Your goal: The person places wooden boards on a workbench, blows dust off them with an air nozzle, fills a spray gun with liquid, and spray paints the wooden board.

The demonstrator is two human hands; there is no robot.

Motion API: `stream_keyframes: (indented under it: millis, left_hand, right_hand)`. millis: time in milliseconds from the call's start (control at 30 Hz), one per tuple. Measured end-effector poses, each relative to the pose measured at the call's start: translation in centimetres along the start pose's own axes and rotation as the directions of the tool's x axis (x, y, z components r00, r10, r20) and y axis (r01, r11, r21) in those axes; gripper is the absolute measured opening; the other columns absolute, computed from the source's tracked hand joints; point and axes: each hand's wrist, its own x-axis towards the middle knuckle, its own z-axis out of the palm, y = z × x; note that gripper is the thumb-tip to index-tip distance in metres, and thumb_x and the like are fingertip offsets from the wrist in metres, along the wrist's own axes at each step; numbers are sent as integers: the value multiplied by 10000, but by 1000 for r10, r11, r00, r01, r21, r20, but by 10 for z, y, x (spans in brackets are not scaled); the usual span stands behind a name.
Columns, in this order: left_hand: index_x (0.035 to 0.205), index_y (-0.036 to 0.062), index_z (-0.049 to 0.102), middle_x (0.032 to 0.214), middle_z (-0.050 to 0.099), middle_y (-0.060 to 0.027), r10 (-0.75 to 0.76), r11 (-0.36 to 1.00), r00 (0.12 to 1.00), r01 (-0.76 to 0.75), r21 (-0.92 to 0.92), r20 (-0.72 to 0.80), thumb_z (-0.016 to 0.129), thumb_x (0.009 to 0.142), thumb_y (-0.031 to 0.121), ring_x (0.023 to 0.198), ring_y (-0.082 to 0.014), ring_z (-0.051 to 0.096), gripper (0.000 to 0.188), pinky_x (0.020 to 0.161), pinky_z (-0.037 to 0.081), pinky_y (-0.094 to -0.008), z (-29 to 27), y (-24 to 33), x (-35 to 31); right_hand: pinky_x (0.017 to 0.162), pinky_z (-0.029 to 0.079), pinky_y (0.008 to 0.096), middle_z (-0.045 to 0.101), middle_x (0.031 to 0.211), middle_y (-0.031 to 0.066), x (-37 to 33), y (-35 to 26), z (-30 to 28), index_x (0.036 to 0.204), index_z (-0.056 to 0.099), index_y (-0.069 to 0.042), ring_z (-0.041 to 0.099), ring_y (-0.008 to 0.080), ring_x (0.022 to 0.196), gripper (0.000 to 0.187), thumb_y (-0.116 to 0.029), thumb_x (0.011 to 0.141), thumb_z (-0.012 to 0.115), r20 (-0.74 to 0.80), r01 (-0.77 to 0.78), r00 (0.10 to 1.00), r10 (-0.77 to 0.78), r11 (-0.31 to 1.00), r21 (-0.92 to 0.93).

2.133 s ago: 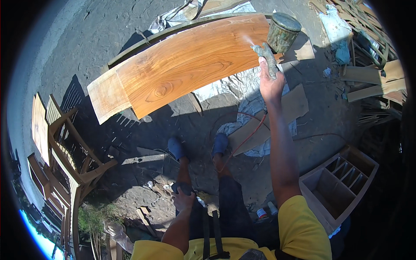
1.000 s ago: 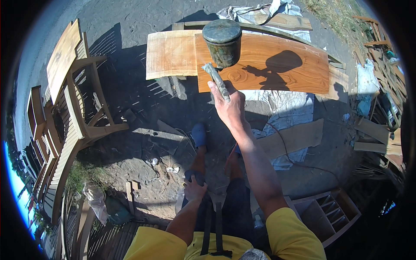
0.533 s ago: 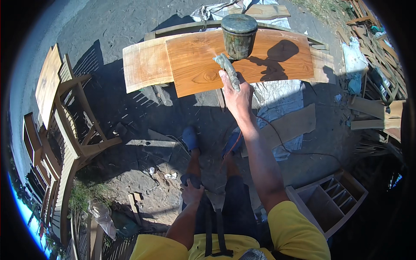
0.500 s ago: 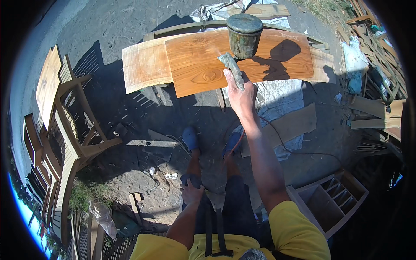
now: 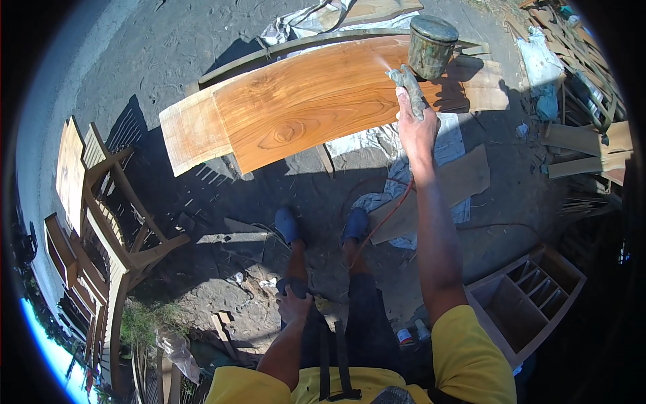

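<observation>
My right hand [image 5: 418,131] is wrapped around the grip of a spray gun [image 5: 409,93]. A round, paint-stained cup [image 5: 431,55] with a dark lid is on the gun. Fine mist leaves the nozzle toward the upper left, over a glossy orange-brown wooden board [image 5: 296,108]. The gun is above the board's right part, apart from its surface. Underneath lies a longer pale board [image 5: 192,131], showing at both ends. A red hose [image 5: 389,214] hangs below my right hand. Resting on my left knee, my left hand [image 5: 294,306] holds nothing, its fingers spread.
Slatted wooden furniture [image 5: 101,222] stands at the left. Scrap wood [image 5: 585,87] is heaped at the far right. A compartmented wooden box [image 5: 528,299] sits at the lower right. A loose plank [image 5: 437,195] lies on white sheeting [image 5: 454,135] on the ground near my feet.
My right hand has carried the spray gun rightward along the board, toward its right end. The view has shifted a little. My left hand stays on my knee.
</observation>
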Motion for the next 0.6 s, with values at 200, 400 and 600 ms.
stream_keyframes:
  millis: [200,400,600]
  left_hand:
    - [1514,122,483,1341,536,-267,-21,999,1000,21,29,-2,774,790,501,1195,-427,632,868,977,560,-513,5,12,-3]
    - [1522,117,471,1372,521,-273,2,1000,1000,-3,31,6,771,800,499,1221,-438,623,870,1001,547,-516,9,23,-7]
    - [1526,118,465,1404,499,-278,-3,999,1000,3,46,4,772,799,499,1220,-435,630,876,1020,535,-520,12,29,-11]
  right_hand:
    - [760,515,443,719,802,211,46,22,-39,1041,754,1,668,340,735,469,-460,1021,672,-77,-62,995,59,997,-37]
    - [749,520,460,721,766,200,91,55,-77,939,760,8,691,347,722,571,-553,992,665,-173,-47,985,24,990,-129]
    - [824,530,515,736,898,265,128,90,-104,997,771,-26,702,474,905,566,-572,1004,621,-237,-85,971,27,968,-235]
